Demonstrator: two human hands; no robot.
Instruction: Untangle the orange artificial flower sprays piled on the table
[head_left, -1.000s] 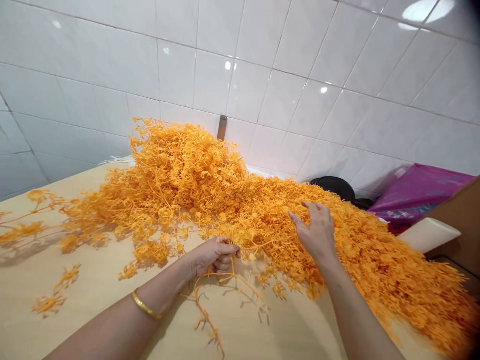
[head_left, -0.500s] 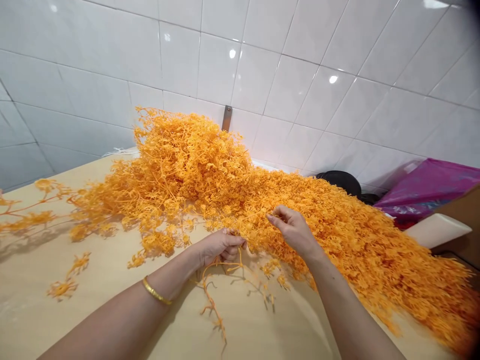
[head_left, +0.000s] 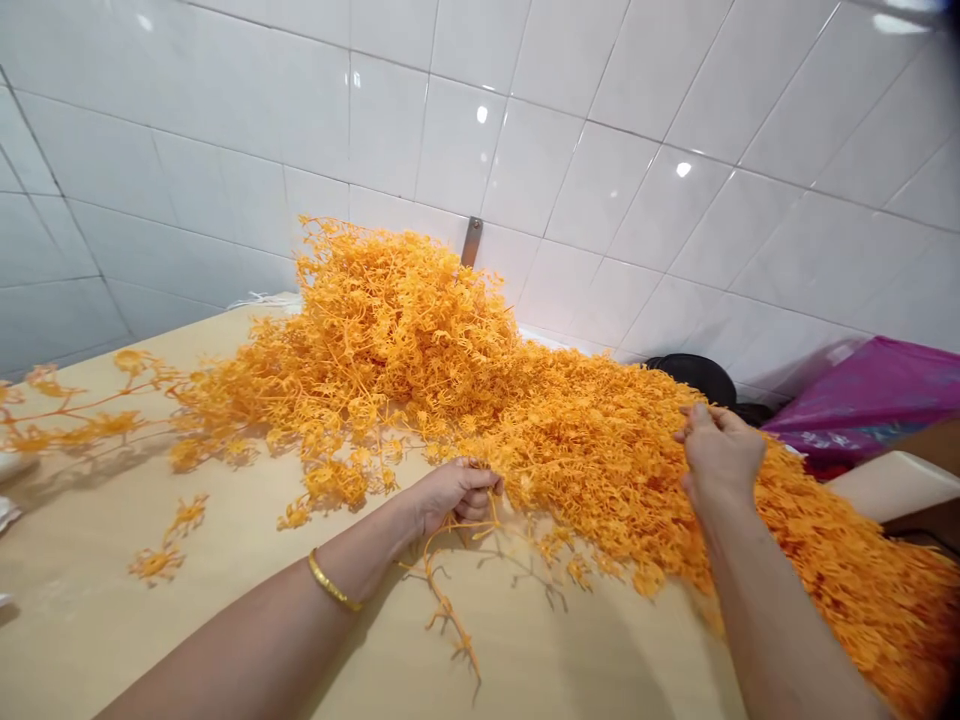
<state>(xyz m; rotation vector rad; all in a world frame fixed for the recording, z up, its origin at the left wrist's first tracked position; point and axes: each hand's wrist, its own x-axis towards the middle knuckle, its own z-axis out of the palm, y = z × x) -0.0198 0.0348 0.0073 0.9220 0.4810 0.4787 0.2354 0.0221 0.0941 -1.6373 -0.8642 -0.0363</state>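
Observation:
Low in the middle, my left hand (head_left: 459, 494) is closed round an orange artificial-flower stem. The stem's bare, knobbly branches (head_left: 450, 606) hang below the fist toward the tabletop. Over the right side of the big orange heap (head_left: 607, 440) is my right hand (head_left: 721, 455), its fingers curled and pressed together. Whether it pinches a small orange piece cannot be made out against the pile. A taller bunch of orange sprays (head_left: 405, 320) stands behind my left hand.
Two loose orange blossoms (head_left: 166, 545) lie on the pale tabletop (head_left: 247, 610) at left. At the right are a purple bag (head_left: 862, 400), a cream-coloured block (head_left: 896, 487) and round black objects (head_left: 697, 375). A tiled wall (head_left: 247, 110) closes off the back.
My right hand came in close to the left with fingers pinched, then moved away to the right over the heap. My left hand keeps its grip on the stem. The view shifted slightly.

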